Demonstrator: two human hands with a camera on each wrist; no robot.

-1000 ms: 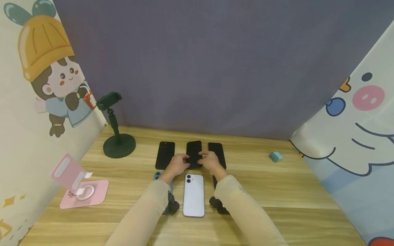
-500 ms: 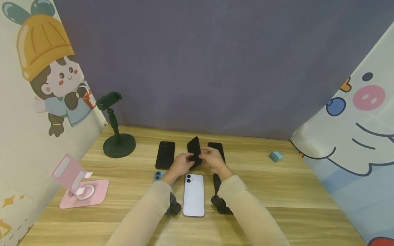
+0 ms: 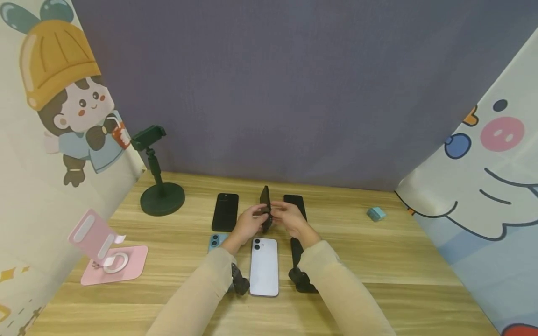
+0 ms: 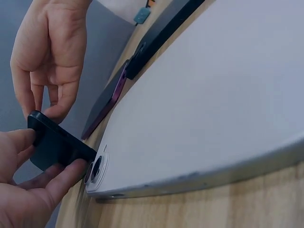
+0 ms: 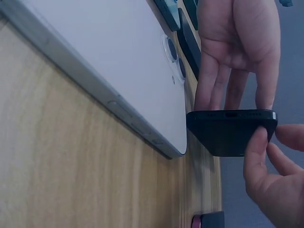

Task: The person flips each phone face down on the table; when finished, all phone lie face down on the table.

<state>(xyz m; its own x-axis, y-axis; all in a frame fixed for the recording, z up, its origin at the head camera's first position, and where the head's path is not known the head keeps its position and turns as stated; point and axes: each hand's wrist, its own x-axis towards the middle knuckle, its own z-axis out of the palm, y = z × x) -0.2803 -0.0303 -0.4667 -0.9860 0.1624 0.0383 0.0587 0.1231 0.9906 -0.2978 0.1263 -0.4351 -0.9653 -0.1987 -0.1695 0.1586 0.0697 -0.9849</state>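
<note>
Between my two hands, a black smartphone [image 3: 265, 210] stands turned up on its long side, in the back row on the wooden table. My left hand [image 3: 248, 224] pinches it from the left, thumb and fingers on opposite faces in the left wrist view. From the right, my right hand [image 3: 290, 218] holds it with thumb and fingertips; the right wrist view shows the phone's port end [image 5: 232, 114]. A white smartphone [image 3: 264, 267] lies back up just in front, its two lenses at the far end. Black phones lie left [image 3: 225, 212] and right [image 3: 296, 205] of the held one.
A light blue phone [image 3: 215, 240] and a dark phone [image 3: 296, 249] lie partly under my forearms. At left are a dark green phone stand [image 3: 162, 198] and a pink folding stand [image 3: 136, 263]. A small teal block [image 3: 376, 214] sits at right; a grey curtain [image 3: 252, 93] hangs behind.
The black smartphone has gone from lying nearly flat to standing on its long side, its face swinging edge-on to the head view. Both hands have turned with it, staying in nearly the same place.
</note>
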